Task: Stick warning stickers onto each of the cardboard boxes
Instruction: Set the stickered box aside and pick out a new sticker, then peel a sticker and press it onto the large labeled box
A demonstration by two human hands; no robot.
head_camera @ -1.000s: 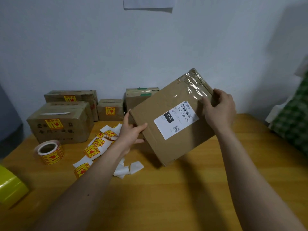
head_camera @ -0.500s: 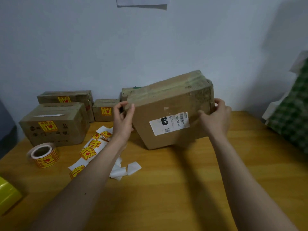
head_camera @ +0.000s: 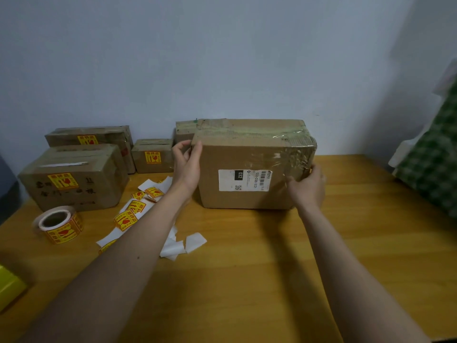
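Note:
A large cardboard box with a white shipping label stands on the wooden table, its labelled face towards me. My left hand grips its upper left corner, thumb on the front. My right hand holds the taped right side low down. A roll of yellow and red warning stickers lies at the left. A loose strip of stickers trails from it, partly hidden under my left forearm.
Three boxes bearing yellow stickers stand at the back left: a big one, a flat one and a small one. Another box is behind the held one. White backing scraps, a yellow object and green checked cloth lie around.
The box was tilted in the air with its label face up. Both hands turned it upright and set it down on the table near the wall.

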